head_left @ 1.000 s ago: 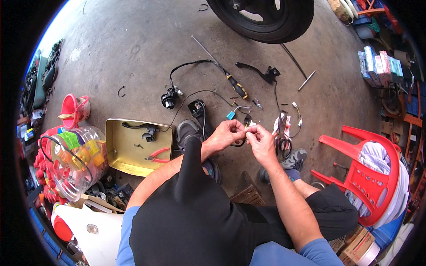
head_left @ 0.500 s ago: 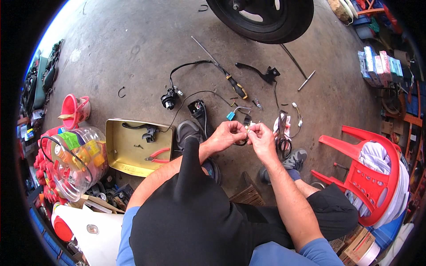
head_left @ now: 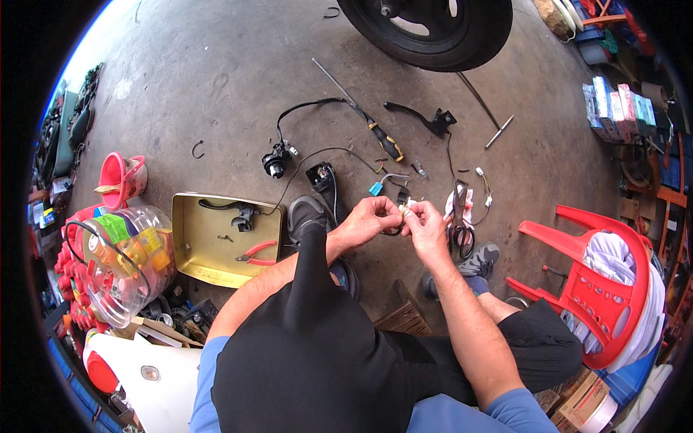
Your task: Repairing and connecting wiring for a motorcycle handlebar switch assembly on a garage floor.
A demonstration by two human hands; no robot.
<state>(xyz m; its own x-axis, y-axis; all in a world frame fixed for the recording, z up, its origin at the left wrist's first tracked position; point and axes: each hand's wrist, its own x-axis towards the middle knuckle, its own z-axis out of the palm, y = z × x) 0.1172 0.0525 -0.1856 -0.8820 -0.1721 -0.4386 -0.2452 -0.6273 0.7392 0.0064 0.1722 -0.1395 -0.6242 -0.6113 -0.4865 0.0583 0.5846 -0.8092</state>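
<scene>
My left hand (head_left: 369,219) and my right hand (head_left: 427,227) meet between my knees, thumbs and fingertips pinched on thin wires (head_left: 403,209). A pale piece shows between the fingertips; its exact shape is too small to tell. Just beyond lie a teal connector (head_left: 375,188) with loose wires and a small black part (head_left: 403,195). Beside my right hand, black-handled scissors (head_left: 459,234) rest near a crumpled red-and-white wrapper (head_left: 467,206). Farther off are a yellow-and-black screwdriver (head_left: 386,142), a black lever (head_left: 432,123) with a cable, and a black switch housing (head_left: 275,162).
A gold tray (head_left: 189,249) at left holds red-handled pliers (head_left: 257,252) and a lever bracket. Left of it stands a clear plastic jar (head_left: 119,289). A wheel (head_left: 433,36) stands at the far side, a T-handle wrench (head_left: 498,132) near it. At right is a red plastic chair (head_left: 613,310).
Both hands stay in nearly the same place on the wires. The fingertips have shifted slightly, and a little more of the pale piece shows between them.
</scene>
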